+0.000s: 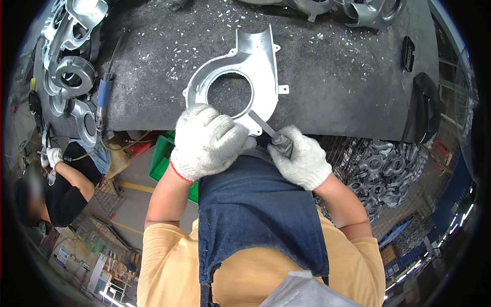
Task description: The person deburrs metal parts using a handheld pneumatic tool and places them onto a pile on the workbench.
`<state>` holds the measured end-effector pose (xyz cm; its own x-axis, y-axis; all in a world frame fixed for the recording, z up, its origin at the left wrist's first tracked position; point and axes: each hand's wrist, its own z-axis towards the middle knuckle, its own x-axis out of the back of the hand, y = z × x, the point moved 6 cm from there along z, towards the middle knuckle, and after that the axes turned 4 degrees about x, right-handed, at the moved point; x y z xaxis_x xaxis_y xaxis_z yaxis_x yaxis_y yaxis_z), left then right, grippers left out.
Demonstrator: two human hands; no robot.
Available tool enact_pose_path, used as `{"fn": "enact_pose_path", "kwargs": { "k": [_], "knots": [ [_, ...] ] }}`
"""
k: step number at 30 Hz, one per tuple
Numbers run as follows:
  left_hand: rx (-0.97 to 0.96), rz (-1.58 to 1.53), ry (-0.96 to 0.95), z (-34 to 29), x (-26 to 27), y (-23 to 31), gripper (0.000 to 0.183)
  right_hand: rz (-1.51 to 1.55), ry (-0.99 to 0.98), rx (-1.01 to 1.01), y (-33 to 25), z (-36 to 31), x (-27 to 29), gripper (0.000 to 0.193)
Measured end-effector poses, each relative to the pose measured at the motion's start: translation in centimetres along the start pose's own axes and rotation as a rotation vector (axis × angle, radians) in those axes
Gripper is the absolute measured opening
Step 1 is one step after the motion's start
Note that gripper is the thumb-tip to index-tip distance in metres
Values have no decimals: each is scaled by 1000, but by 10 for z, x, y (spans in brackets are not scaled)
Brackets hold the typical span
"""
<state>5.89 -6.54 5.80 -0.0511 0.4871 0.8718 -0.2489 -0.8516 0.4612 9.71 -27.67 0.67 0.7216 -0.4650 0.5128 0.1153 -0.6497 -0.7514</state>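
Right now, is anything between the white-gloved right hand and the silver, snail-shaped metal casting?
Only the grey, flat-bladed tool in that right hand; its blade reaches over the casting's near rim. The white-gloved left hand covers the lower-left edge, outside that path.

From here I see the left hand (208,139) bent knuckles-up, the right hand (298,158) nearby, curled tight, both gloved.
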Motion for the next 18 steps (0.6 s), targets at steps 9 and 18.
{"fn": "enact_pose_path", "kwargs": {
  "k": [9, 18],
  "knots": [
    [120, -83, 73, 18, 10, 22, 20, 125, -167, 176, -12, 6, 21, 33],
    [240, -123, 54, 36, 11, 42, 15, -311, 502, 318, -27, -2, 30, 42]
  ]
}}
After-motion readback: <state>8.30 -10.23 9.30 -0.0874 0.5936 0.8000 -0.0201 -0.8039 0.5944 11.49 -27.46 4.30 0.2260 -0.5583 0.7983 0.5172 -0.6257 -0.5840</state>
